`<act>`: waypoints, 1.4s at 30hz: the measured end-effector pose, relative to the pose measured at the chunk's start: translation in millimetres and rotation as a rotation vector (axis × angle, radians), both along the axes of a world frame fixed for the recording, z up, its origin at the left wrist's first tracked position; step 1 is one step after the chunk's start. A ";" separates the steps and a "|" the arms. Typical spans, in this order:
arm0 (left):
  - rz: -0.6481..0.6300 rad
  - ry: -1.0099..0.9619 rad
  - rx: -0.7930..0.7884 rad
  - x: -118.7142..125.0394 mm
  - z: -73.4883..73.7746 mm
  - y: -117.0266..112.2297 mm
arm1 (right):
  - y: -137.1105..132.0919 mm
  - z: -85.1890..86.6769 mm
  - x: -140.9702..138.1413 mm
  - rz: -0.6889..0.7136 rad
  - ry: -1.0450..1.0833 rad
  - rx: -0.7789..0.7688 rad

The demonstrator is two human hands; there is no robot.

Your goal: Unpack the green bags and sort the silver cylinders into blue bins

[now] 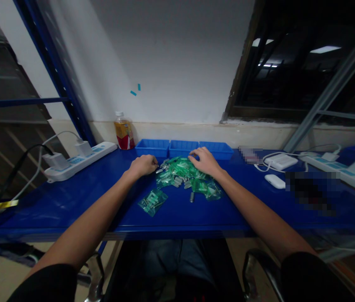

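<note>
1. Green plastic packets (182, 167) are lying heaped on the blue tabletop (89, 197), possibly spilling if nudged.
2. Left hand (144, 165) and right hand (206, 160) are showing bent fingers; I cannot tell any grasp.
3. One metallic cylinder (192, 197) is risking rolling if bumped.
</note>
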State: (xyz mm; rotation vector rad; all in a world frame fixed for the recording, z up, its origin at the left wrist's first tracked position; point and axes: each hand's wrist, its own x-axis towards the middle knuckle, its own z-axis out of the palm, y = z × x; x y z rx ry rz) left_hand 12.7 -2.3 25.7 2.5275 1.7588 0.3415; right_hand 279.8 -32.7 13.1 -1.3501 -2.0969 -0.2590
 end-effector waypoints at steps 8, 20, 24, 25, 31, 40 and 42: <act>-0.570 -0.068 0.104 40.8 27.9 -62.2 | 1.4 -0.5 0.1 0.005 0.000 -0.022; -0.782 0.052 0.063 62.1 8.8 -86.2 | 3.0 -3.3 -0.4 0.051 0.003 -0.041; -0.673 -0.096 0.048 48.8 14.8 -65.2 | -0.1 -1.3 -4.7 0.073 0.025 -0.031; -0.633 -0.137 0.059 45.5 15.7 -59.5 | -2.6 0.4 -7.3 0.095 0.038 -0.024; -0.452 -0.309 0.131 31.6 19.2 -38.3 | -25.9 13.6 -29.1 0.361 -0.008 0.017; -0.498 -0.322 0.202 33.3 18.6 -40.2 | -29.2 13.5 -36.1 0.304 -0.038 0.114; -0.520 -0.342 0.213 32.6 18.7 -40.3 | -29.5 13.5 -36.4 0.293 -0.036 0.119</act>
